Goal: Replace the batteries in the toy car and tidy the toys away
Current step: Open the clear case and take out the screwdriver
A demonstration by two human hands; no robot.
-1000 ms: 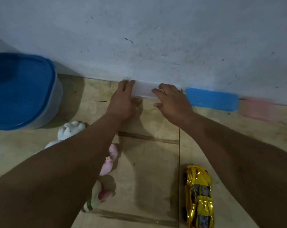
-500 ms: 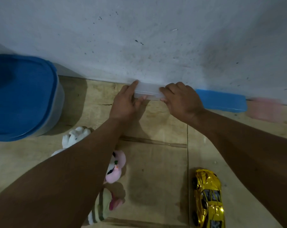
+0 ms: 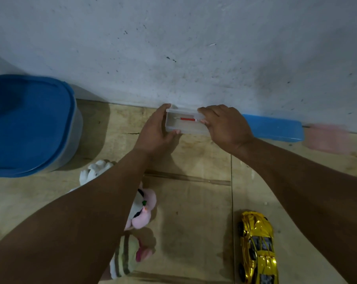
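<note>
Left hand [image 3: 155, 131] grips the clear box [image 3: 184, 128] steady so my right hand [image 3: 224, 125] fingers, curled in, reach the red screwdriver [image 3: 186, 119].

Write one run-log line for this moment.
left hand: holds clear plastic box | right hand: on box | inside: red screwdriver | gold toy car: untouched

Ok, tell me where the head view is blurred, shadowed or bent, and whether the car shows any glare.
Head view: dim overall; the pink box at the right edge is smeared soft; dark arm shadows lie on the floor tiles; the wall's foot bows from wide-angle distortion; bright glints show on the gold toy car; the red tool in the clear box reads sharp.
</note>
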